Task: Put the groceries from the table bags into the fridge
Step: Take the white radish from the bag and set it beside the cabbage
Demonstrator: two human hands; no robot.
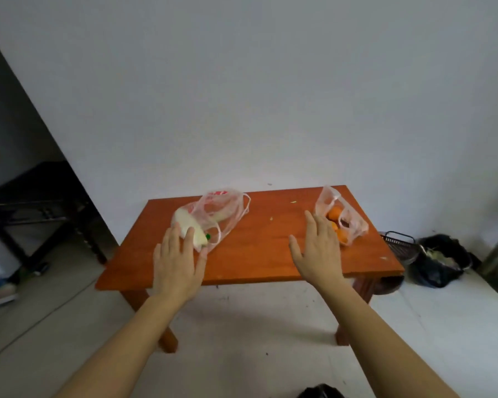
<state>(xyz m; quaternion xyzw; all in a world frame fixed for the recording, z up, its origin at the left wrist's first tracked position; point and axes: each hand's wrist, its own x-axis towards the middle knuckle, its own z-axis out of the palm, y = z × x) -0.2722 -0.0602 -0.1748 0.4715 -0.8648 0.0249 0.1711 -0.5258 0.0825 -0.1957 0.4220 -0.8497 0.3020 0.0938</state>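
Observation:
Two thin pink plastic bags lie on a low orange-brown wooden table [256, 248]. The left bag [222, 211] holds a pale whitish vegetable [189, 222] with a small green bit at its near end. The right bag [348, 211] holds several oranges [334, 214]. My left hand [177, 262] is stretched out with straight fingers, its fingertips over the near end of the pale vegetable. My right hand [318, 248] is also spread flat, just left of the orange bag. Neither hand holds anything. No fridge is in view.
A white wall stands behind the table. A dark wooden table [38, 202] sits at the left in a doorway. On the floor at the right are a black wire basket [400, 242] and a black rubbish bag [440, 259]. Pale floor lies in front.

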